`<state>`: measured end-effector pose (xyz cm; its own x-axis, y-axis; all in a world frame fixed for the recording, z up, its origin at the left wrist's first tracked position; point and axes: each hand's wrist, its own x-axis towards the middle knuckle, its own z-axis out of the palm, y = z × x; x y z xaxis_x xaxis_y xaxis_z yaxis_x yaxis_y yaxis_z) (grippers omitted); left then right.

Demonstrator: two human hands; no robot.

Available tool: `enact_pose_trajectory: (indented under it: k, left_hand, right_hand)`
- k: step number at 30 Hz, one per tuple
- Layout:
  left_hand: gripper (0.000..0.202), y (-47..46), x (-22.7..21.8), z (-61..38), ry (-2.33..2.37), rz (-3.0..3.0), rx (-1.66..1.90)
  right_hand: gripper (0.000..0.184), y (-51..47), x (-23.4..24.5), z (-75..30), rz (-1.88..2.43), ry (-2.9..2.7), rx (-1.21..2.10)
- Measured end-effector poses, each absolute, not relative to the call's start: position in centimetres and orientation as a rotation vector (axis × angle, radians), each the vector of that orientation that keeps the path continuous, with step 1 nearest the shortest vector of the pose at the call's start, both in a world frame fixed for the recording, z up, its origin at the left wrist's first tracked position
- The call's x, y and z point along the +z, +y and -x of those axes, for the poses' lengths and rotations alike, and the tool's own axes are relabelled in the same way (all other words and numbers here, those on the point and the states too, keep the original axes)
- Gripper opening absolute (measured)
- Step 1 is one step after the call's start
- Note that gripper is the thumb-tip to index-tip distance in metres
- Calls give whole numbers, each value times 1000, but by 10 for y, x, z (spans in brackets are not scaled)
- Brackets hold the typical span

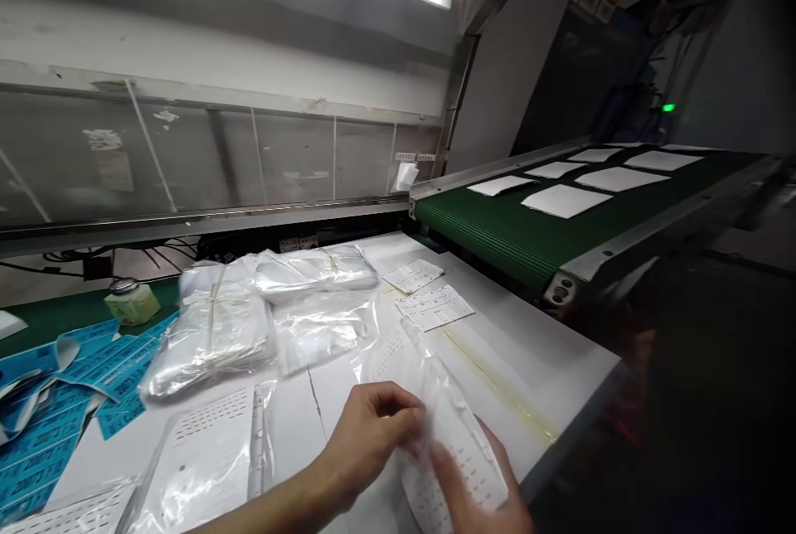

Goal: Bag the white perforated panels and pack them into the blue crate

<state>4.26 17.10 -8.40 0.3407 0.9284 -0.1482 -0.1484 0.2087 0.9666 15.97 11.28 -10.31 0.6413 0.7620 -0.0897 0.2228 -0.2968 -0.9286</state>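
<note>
A clear plastic bag (444, 389) with white, slotted flat sheets inside is held up at a tilt over the table's front right. My right hand (476, 488) grips its lower part, thumb on the near face and fingers behind. At the bag's left edge, my left hand (379, 426) is closed in a pinch on the plastic. Left of my hands lies another filled bag (202, 451) of slotted white sheets, with part of one more (80, 509) at the bottom left edge. Two small white slotted cards (435, 308) lie beyond the held bag.
Tied bundles of clear bags (215, 322) and a loose clear bag (323, 331) lie behind my left hand. Blue printed label strips (55, 426) and a small metal-capped bottle (132, 302) are at left. A green conveyor belt (491, 223) carries several white sheets (565, 201).
</note>
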Motion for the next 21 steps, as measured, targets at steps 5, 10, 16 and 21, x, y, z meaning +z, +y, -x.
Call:
enact_pose_trajectory:
  k: [5, 10, 16, 21]
  left_hand:
    - [13, 162, -84, -49, 808, -1018, 852]
    - [10, 156, -82, -39, 607, -766, 896]
    - [22, 165, -86, -35, 683, -935, 887]
    - [15, 192, -95, -47, 995, -1229, 919]
  right_hand:
    - [58, 107, -105, -172, 1764, -762, 729]
    - [57, 108, -107, -192, 1761, -683, 621]
    - [58, 118, -104, -207, 1715, -655, 699]
    - [69, 102, -119, -236, 1671, -620, 797]
